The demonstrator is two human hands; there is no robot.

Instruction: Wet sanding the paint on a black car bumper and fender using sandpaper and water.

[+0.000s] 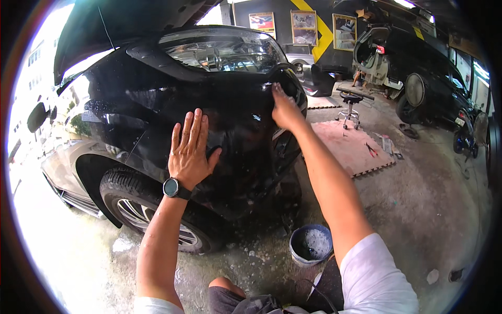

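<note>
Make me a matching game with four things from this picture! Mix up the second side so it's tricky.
Things:
1. left hand
2. watch
3. bucket
4. stool

Matches:
A. black seat, little wheels below
B. foamy inside, standing on the floor
C. open, flat against the black car
D. round dial, dark strap

Right pairs: 1-C, 2-D, 3-B, 4-A

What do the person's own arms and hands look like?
Short, pale sleeves leave both forearms bare. The left hand and right hand are ungloved. A round, dark-faced watch with a black strap sits just behind the left hand.
</note>
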